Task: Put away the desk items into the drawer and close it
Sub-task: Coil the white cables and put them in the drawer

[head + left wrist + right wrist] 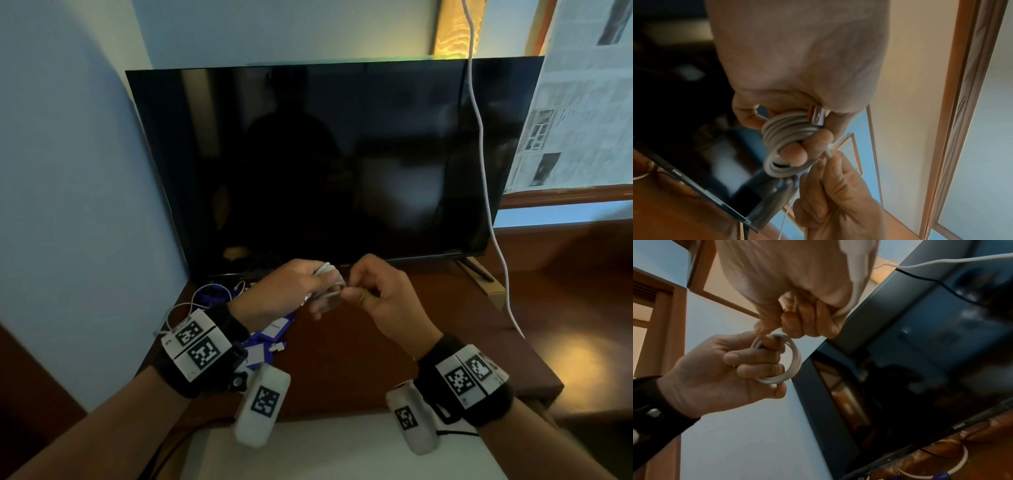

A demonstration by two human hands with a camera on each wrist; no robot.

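Observation:
A white cable (329, 274) is coiled in several loops round the fingers of my left hand (291, 291), above the brown desk (411, 335). In the left wrist view the coil (785, 142) wraps my fingers, and a metal USB plug (818, 117) lies on top under my thumb. My right hand (373, 294) pinches the cable's free end (827, 153) right beside the coil. From the right wrist view the coil (791, 363) hangs on the left hand's fingers (756, 356). No drawer shows.
A dark TV screen (325, 164) stands at the back of the desk. Blue tags with white labels (263, 346) and a thin white wire (185, 308) lie at the desk's left. Another white cord (483, 171) hangs across the screen's right side.

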